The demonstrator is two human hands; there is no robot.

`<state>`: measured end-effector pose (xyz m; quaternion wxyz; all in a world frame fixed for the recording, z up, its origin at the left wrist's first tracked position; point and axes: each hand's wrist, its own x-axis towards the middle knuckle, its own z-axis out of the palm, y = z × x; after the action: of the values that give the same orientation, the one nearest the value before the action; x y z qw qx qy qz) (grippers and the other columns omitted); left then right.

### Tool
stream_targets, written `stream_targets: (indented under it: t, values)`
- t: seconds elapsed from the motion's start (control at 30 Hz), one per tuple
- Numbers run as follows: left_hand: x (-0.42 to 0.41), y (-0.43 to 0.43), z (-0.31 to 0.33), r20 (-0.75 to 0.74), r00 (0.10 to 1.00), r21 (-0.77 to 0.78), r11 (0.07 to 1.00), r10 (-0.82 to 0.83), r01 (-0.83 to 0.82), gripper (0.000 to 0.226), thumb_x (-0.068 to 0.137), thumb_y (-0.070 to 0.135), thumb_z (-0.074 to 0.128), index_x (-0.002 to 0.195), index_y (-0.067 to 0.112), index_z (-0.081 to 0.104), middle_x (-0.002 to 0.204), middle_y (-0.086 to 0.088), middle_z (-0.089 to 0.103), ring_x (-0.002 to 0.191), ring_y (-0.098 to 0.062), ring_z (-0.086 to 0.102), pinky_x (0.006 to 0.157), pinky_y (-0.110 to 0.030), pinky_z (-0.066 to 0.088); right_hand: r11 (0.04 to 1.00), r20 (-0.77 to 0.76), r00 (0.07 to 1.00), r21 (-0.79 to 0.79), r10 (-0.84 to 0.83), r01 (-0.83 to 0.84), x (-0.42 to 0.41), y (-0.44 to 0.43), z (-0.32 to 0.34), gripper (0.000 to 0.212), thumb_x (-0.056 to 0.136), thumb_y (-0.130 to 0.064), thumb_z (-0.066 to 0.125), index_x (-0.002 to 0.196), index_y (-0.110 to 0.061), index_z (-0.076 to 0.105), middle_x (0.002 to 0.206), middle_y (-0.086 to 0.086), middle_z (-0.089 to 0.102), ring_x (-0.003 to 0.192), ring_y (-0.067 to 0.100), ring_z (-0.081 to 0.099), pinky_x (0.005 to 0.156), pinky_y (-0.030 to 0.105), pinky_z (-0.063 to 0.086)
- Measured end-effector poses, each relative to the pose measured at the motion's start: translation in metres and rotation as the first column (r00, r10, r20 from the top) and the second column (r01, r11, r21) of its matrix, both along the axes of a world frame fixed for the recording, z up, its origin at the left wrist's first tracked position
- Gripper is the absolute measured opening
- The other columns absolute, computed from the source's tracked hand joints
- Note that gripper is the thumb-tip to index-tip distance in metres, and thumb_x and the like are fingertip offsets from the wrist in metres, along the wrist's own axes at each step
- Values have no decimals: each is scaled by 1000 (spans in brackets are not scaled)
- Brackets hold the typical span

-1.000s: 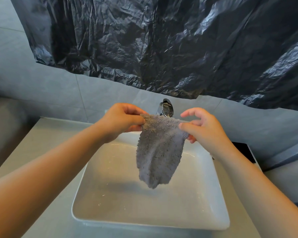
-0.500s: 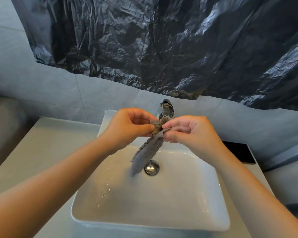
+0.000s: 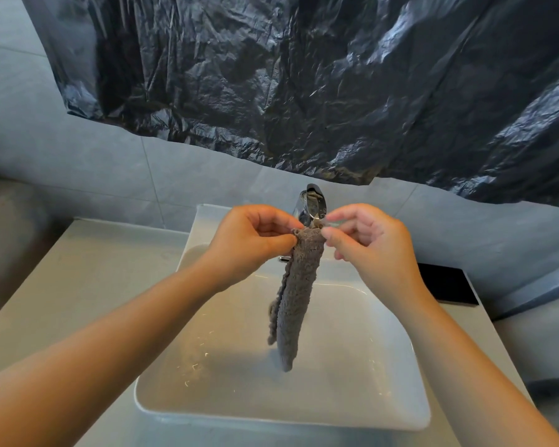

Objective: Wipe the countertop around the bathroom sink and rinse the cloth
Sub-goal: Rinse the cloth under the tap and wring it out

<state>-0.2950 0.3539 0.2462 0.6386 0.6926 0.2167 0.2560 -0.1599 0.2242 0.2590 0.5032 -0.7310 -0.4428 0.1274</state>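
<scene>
The left hand [image 3: 249, 240] has its fingers curled, and the thumb and forefinger pinch the upper left corner of a grey, nubby cloth [image 3: 296, 301]. The right hand [image 3: 368, 243] faces it, close by. Its thumb and forefinger nip the cloth's top edge from the other side, and its other fingers are loosely bent and apart. Only the width of the gathered cloth lies between the two hands.

The cloth hangs from that pinch as a narrow, folded strip in the air. A second layer shows along its left edge, and its lower tip dangles above the basin floor. Whether the tip touches the floor cannot be told.

Just behind the fingertips stands the chrome tap [image 3: 313, 203], its spout close to the top of the cloth. Below lies a white square sink [image 3: 271, 417] with a raised rim and rounded corners, and water drops are scattered over its floor. The inside of the basin is open on both sides of the hanging strip.

The sink sits on a pale grey bench [image 3: 78, 285], which shows a broad bare stretch on the left and a narrower band on the right. A flat black object [image 3: 446, 285] lies at the bench's back right edge, against the grey tiled wall [image 3: 78, 156]. A crumpled black plastic sheet [image 3: 304, 91] covers the wall above, and its ragged lower edge ends just above the tap.
</scene>
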Motion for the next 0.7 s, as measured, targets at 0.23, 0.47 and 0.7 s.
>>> stream_targets:
  t: [0.23,0.47,0.7]
  values:
    - [4,2,7,36,995,-142,985,-94,98,22,83,-12,59,81,7,69,80,-10,71,72,-18,66,71,-29,57,912,-581,801,-236,146,-337,-10,-23,-70,39,73,-23,74,111,-24,64,111,-7,70,109,11,63,97,31,48]
    - [-9,45,5,28,974,-311,928,224,-205,14,85,-10,56,81,1,64,68,-4,71,68,-15,69,65,-23,57,963,-491,865,-166,106,-212,-21,-7,-66,2,88,-15,64,87,-14,66,86,0,70,83,10,64,80,34,53]
    - [-24,65,-63,-240,934,-535,766,266,-355,16,87,-3,60,102,0,58,88,-14,63,66,-14,69,56,-22,57,970,-330,928,-104,173,-218,-31,10,-34,38,85,-10,67,114,-26,49,74,-3,66,77,16,60,82,35,49]
